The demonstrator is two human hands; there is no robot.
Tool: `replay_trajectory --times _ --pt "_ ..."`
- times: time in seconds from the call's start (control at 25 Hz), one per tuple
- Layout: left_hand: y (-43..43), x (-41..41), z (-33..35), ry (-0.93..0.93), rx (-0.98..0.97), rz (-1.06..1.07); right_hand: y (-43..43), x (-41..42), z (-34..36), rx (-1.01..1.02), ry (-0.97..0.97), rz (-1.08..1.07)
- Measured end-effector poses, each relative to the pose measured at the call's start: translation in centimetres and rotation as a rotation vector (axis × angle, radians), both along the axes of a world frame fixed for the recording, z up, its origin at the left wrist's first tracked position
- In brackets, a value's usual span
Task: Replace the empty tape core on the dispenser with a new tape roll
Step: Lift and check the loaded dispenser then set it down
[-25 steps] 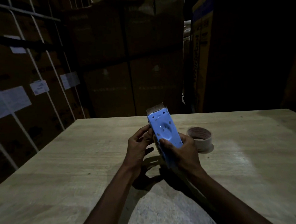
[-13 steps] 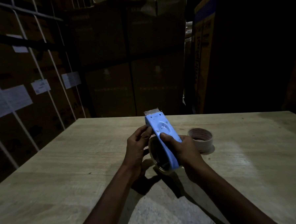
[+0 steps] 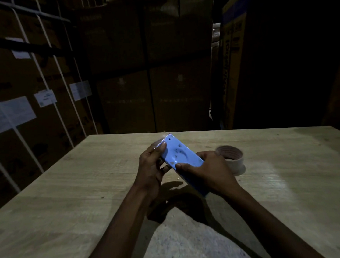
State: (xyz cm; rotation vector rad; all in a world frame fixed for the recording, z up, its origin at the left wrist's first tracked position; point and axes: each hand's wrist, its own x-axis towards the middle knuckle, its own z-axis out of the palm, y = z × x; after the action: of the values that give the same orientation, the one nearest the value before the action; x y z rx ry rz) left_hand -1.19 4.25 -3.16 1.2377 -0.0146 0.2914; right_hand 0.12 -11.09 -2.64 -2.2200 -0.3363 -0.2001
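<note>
Two hands on the blue dispenser [image 3: 178,158], held above the bench [image 3: 70,193], near its middle. Compared with half a second ago the dispenser is tipped over: then its edge faced the camera and a tape ring or core showed under it, between the hands; now the broad blue face is up, serrated cutter end [image 3: 162,143] pointing away and left, and that ring is out of sight behind the body. The left hand [image 3: 151,167] has shifted with it, thumb now lying along the cutter-end edge, fingers curled below, gripping the dispenser. The right hand [image 3: 208,172] is closed over the near end, thumb pressed flat on the blue face, also gripping the dispenser. The tape roll [image 3: 233,161] sits flat on the bench, just beyond the right hand, untouched and in the same spot as before.

Meaning for the task, as a judgement: the person looks to be turning the dispenser to get at or work the spool side, so the step in hand is probably freeing the old core. Cannot tell from this view whether the core is still seated. New roll not yet picked up, so the swap is at an early stage. Dark cartons [image 3: 142,71] stand behind the bench.
</note>
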Motion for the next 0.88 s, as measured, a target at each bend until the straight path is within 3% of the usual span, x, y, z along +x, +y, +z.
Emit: replay_trajectory --times 0.16,0.4,0.64,0.88 --pt "0.9 0.4 -0.3 0.042 -0.010 0.028 -0.5 0.1 0.3 -0.145 -0.074 0.059" --pt "2.9 0.9 -0.6 0.069 0.247 -0.076 -2.5 1.5 0.5 -0.385 -0.239 0.123" --pt "2.5 0.6 -0.8 0.096 0.465 0.028 -2.8 1.6 0.4 -0.391 -0.249 0.119" --pt "1.5 0.4 -0.9 0.140 0.511 0.140 -2.9 0.9 0.9 -0.438 -0.248 0.058"
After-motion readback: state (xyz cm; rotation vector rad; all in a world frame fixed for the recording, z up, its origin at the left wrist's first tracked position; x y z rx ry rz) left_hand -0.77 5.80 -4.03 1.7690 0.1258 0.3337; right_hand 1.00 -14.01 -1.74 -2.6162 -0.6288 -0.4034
